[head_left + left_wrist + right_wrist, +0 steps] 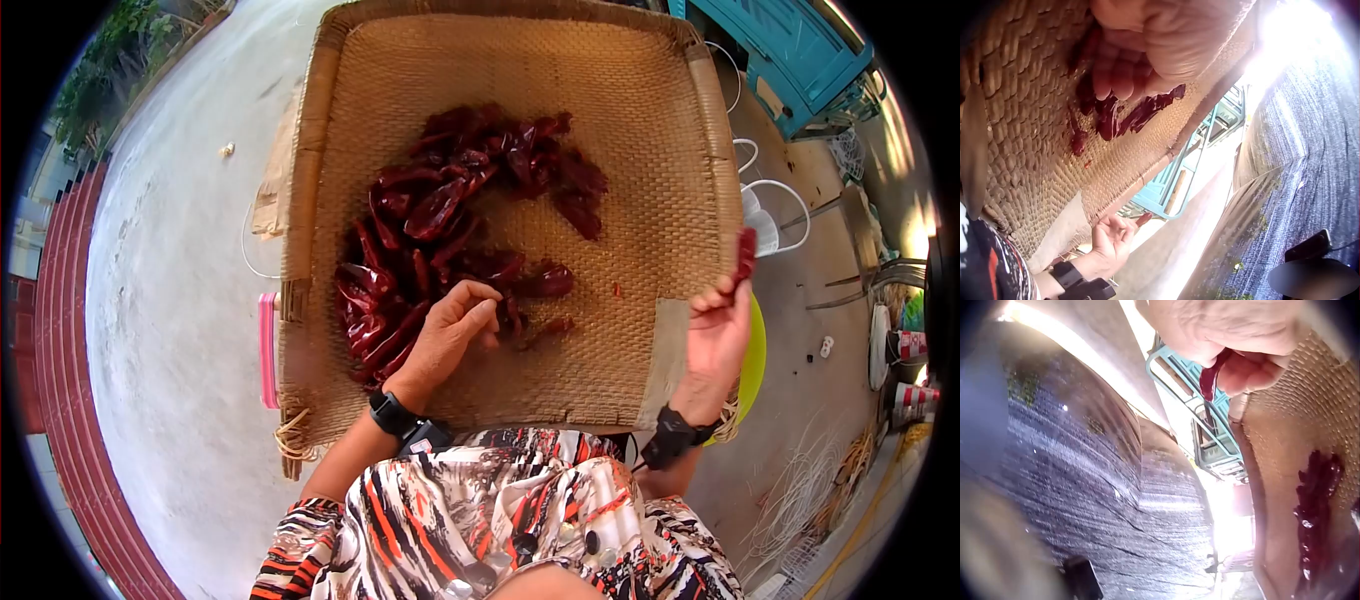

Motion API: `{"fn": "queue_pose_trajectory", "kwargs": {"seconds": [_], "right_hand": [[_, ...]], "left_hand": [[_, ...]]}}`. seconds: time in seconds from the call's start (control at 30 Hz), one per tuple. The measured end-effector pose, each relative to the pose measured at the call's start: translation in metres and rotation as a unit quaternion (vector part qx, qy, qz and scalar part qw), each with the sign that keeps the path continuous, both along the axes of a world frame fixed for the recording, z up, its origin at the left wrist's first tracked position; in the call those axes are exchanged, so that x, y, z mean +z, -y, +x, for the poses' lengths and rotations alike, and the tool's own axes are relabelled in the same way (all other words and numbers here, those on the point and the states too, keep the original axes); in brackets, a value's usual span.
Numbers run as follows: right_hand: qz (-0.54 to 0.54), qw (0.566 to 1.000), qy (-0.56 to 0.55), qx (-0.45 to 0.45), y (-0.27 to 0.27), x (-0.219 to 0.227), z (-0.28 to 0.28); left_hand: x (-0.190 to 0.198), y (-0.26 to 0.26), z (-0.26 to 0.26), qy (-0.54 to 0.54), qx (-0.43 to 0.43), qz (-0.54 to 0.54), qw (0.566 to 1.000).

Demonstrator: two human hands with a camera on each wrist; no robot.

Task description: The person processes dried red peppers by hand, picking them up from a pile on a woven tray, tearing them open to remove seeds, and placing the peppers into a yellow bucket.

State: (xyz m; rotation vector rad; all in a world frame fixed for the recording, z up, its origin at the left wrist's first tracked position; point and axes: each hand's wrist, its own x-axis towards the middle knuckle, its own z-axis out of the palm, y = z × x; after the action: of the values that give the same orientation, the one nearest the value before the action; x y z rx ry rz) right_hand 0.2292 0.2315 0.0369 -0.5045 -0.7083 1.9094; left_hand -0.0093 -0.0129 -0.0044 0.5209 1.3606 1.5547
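Dark red dried chili peppers (430,210) lie in a curved heap on a large woven tray (640,90) in front of the person. Over the near side of the heap is the left hand (455,325), its fingers loosely bent and its thumb by the index finger. Nothing shows in its grasp; in the left wrist view peppers (1110,119) lie beyond its fingertips. At the tray's right edge the raised right hand (718,330) pinches one red chili pepper (745,255) between thumb and fingers. That pepper (1209,384) sticks out past the fingers in the right wrist view.
Beside the tray's right edge sits a yellow-green container (755,350), partly hidden by the right arm. A white handled bucket (765,230) and a teal metal frame (790,60) stand farther back. At the left, a pink-edged object (268,350) shows beside the tray.
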Motion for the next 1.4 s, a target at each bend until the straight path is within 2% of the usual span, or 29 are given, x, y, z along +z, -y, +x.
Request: {"fn": "queue_pose_trajectory", "kwargs": {"seconds": [0.03, 0.13, 0.23, 0.27, 0.3, 0.33, 0.37, 0.43, 0.53, 0.63, 0.73, 0.83, 0.9, 0.93, 1.0, 1.07, 1.17, 1.27, 1.37, 1.4], "right_hand": [[0.009, 0.998, -0.058, 0.007, -0.011, -0.006, 0.018], [-0.07, 0.988, -0.063, -0.126, -0.019, 0.001, 0.029], [0.021, 0.996, 0.063, -0.052, -0.003, 0.004, -0.001], [0.063, 0.983, 0.173, -0.015, 0.016, 0.013, -0.022], [0.105, 0.954, 0.279, 0.021, 0.036, 0.022, -0.046], [0.203, 0.907, 0.357, 0.093, 0.046, 0.02, -0.064], [0.298, 0.839, 0.426, 0.159, 0.056, 0.014, -0.079], [0.533, 0.691, 0.474, 0.119, 0.071, 0.003, -0.101], [0.66, 0.58, 0.468, 0.095, 0.071, -0.014, -0.11], [0.608, 0.564, 0.543, 0.131, 0.073, -0.002, -0.104], [0.534, 0.576, 0.596, 0.165, 0.063, -0.006, -0.095], [0.442, 0.674, 0.575, 0.142, 0.061, 0.001, -0.09], [0.281, 0.826, 0.431, 0.229, 0.067, 0.007, -0.091], [0.189, 0.88, 0.346, 0.265, 0.072, 0.008, -0.092], [0.164, 0.876, 0.341, 0.298, 0.081, 0.005, -0.095], [0.153, 0.872, 0.332, 0.326, 0.083, -0.002, -0.095], [0.159, 0.878, 0.332, 0.307, 0.087, -0.002, -0.095], [0.086, 0.895, 0.275, 0.34, 0.088, -0.004, -0.087], [0.049, 0.907, 0.274, 0.317, 0.085, -0.014, -0.078], [0.038, 0.926, 0.269, 0.261, 0.081, -0.01, -0.075]], "left_hand": [[0.0, 0.003, 0.0, 0.001, -0.003, 0.001, 1.0], [-0.002, 0.002, -0.001, 0.002, -0.004, -0.002, 1.0], [0.0, 0.0, -0.002, 0.005, -0.007, -0.011, 1.0], [0.001, -0.001, -0.002, 0.005, -0.006, -0.018, 1.0], [0.0, -0.002, -0.002, 0.003, -0.005, -0.025, 1.0], [0.0, -0.003, -0.003, 0.001, -0.005, -0.032, 0.999], [-0.002, -0.003, -0.003, -0.015, -0.004, -0.029, 0.999], [-0.001, -0.005, 0.0, -0.048, -0.002, -0.025, 0.999], [0.012, -0.008, 0.005, -0.125, -0.065, -0.05, 0.989], [0.032, -0.015, 0.007, -0.139, -0.12, -0.075, 0.98], [0.041, -0.024, 0.008, -0.121, -0.12, -0.087, 0.982], [0.037, -0.031, 0.007, -0.101, -0.096, -0.074, 0.987], [0.032, -0.035, 0.006, -0.095, -0.105, -0.062, 0.988], [0.033, -0.036, 0.005, -0.083, -0.121, -0.058, 0.987], [0.036, -0.036, 0.0, -0.061, -0.154, -0.048, 0.985], [0.021, -0.033, -0.002, -0.042, -0.148, -0.009, 0.988], [0.015, -0.027, -0.007, -0.002, -0.181, -0.002, 0.983], [0.018, -0.023, -0.009, 0.05, -0.222, -0.004, 0.974], [0.014, -0.024, -0.006, 0.056, -0.219, -0.005, 0.974], [0.016, -0.024, -0.003, 0.049, -0.206, -0.002, 0.977]]}}
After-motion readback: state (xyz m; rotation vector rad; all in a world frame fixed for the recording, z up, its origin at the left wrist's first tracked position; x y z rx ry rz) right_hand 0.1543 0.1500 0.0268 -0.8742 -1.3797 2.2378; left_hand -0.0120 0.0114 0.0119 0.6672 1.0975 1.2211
